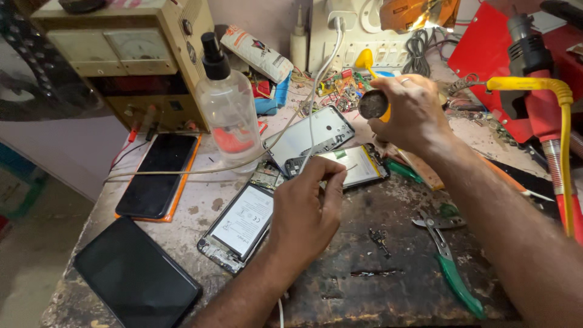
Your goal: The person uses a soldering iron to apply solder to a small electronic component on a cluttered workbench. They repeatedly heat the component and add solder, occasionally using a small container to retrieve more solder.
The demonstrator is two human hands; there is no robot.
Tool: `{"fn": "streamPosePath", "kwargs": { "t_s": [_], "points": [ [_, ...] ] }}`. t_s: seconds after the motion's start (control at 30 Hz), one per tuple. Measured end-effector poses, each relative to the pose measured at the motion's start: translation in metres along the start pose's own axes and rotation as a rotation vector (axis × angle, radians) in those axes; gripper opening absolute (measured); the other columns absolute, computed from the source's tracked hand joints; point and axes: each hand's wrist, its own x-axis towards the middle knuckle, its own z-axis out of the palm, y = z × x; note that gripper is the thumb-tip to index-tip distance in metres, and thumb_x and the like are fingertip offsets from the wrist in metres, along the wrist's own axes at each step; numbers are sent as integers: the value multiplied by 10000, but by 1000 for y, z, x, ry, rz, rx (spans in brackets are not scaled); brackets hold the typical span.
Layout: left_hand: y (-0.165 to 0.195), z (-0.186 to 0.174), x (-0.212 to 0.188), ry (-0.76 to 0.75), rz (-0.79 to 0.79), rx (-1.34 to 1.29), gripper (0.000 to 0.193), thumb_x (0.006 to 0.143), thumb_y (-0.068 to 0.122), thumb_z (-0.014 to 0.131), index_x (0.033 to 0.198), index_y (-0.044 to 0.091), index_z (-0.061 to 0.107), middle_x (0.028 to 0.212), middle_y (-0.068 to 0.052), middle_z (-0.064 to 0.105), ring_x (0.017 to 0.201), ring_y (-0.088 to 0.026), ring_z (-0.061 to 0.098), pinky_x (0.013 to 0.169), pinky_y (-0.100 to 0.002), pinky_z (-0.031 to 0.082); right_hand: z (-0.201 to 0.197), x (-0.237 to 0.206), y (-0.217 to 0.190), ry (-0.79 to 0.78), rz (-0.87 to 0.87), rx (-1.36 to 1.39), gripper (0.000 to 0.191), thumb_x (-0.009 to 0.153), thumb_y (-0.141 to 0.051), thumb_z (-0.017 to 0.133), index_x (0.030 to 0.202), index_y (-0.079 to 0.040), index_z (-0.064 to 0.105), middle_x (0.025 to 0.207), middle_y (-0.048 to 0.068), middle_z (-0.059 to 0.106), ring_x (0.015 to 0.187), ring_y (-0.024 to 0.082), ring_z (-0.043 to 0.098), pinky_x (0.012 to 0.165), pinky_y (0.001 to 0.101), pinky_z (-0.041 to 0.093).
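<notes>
My left hand (310, 209) hovers over the workbench with its fingers pinched on a thin wire or probe whose tip points at an opened phone (352, 165) with its battery showing. My right hand (408, 112) is raised above the bench and grips a small round dark tin (373, 104) with a yellow rim. A second opened phone (242, 223) with a white battery lies just left of my left hand. A grey phone back cover (308, 135) rests behind both.
A clear spray bottle (228, 106) stands at the back, beside a beige power supply (130, 58). Two dark-screened phones (156, 173) (135, 276) lie at left. Green-handled pliers (449, 261) lie at right, near a red heat-gun stand (537, 91) and yellow cable (566, 158).
</notes>
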Motion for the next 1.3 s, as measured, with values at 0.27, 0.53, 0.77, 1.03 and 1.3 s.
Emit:
{"fn": "streamPosePath", "kwargs": {
  "t_s": [0.27,0.53,0.77,1.03,1.3],
  "points": [
    [0,-1,-2,6,-23,13,103,914,112,731,1008,71,713,746,-82,740,539,-156,691,506,-309,512,-55,-83,-57,-150,186,568,696,688,-69,857,1347,-80,633,1229,71,618,888,145,704,789,278,622],
    [-3,-3,0,-66,-22,-67,109,929,122,697,1004,48,723,813,-61,770,632,-101,705,575,-269,542,-54,-105,-78,-125,212,1096,781,686,18,852,1379,-50,499,1253,65,641,1024,140,666,914,290,569],
    [-2,-3,0,-98,-108,-102,117,909,127,692,972,32,716,781,-56,771,642,-79,705,559,-265,531,-43,-113,-78,-19,126,1328,748,711,40,865,1312,-75,435,1295,91,568,1267,191,642,1091,364,550],
    [-1,-4,0,-115,-74,-57,123,897,153,716,959,46,722,788,-73,777,698,-131,778,613,-284,591,-40,-117,-78,-29,157,1295,744,707,54,853,1290,-84,412,1290,91,574,1227,215,664,1054,368,577],
    [-1,-6,0,-133,-44,42,118,872,158,727,936,59,739,799,-93,776,705,-193,793,635,-323,600,-39,-119,-76,-5,128,1317,749,700,62,862,1306,-71,442,1313,80,567,1248,208,644,1078,368,559]
  ]
}}
